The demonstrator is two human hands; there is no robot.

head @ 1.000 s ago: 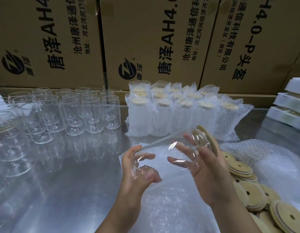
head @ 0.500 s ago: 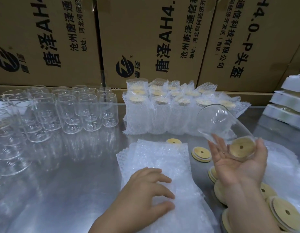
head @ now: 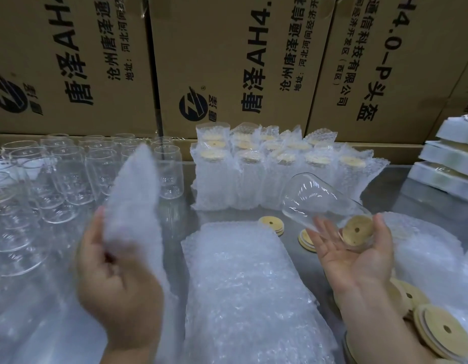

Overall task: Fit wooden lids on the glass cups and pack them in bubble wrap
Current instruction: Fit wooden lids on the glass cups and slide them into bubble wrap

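**Packing bench, head view.** We noted the left hand (head: 114, 279) raised over the steel table (head: 401, 190), thumb and fingers pinching the lower end of one bubble-wrap bag (head: 134, 206), which stood upright and blurred. The right hand (head: 359, 258) lay palm up and cradled a glass cup (head: 319, 203). Its thumb and fingers loosely bracketed the mouth end, and the base tilted up and away to the left. A wooden lid (head: 357, 229) sat in the cup's mouth, facing us. Between the hands, a stack of flat bubble-wrap bags (head: 243, 285) lay on the table. Behind it we saw rows of wrapped, lidded cups (head: 274, 174), with bare cups (head: 70, 174) at far left. Loose lids (head: 437, 329) lay below the right wrist, and a few more (head: 272, 224) lay beside the stack. Cardboard boxes (head: 227, 61) closed the background.
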